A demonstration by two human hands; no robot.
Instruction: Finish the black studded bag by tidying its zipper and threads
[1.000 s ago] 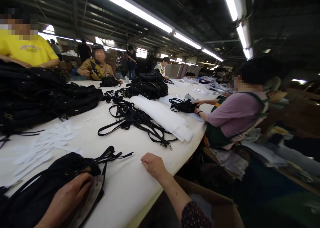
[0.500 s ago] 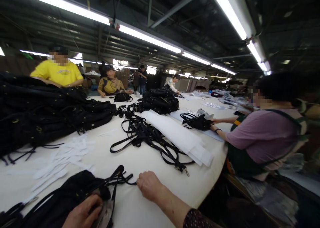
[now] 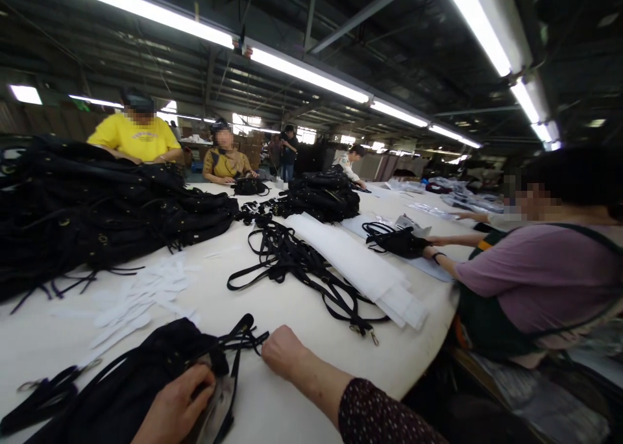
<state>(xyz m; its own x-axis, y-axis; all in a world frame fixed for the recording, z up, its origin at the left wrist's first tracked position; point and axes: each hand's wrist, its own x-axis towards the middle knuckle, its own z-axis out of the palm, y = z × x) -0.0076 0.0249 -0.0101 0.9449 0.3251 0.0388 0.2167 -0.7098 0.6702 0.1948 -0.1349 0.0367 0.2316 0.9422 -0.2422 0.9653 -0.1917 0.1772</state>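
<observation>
A black drawstring bag (image 3: 141,372) lies before me on the table, with its grey lining (image 3: 219,398) showing at the mouth. My left hand (image 3: 178,398) is closed on the edge of that opening, its fingertips partly hidden inside. Thin black cords (image 3: 243,337) trail from the bag's top toward the right. At their end my right hand (image 3: 283,352) is closed in a pinch, apparently on a cord tip that its fingers mostly cover. A black strap with a metal clasp (image 3: 53,389) lies left of the bag.
White paper strips (image 3: 146,298) lie behind the bag. Heaped black bags (image 3: 107,204) rise at the left. Tangled black straps (image 3: 292,262) and white sheets (image 3: 355,262) cover the middle. A co-worker (image 3: 530,275) at right handles another black bag (image 3: 399,239). The table edge (image 3: 428,366) curves right.
The view has turned slightly left, so the scene sits farther right. My right hand has come a little closer to the bag. My left hand stays at the bag's opening.
</observation>
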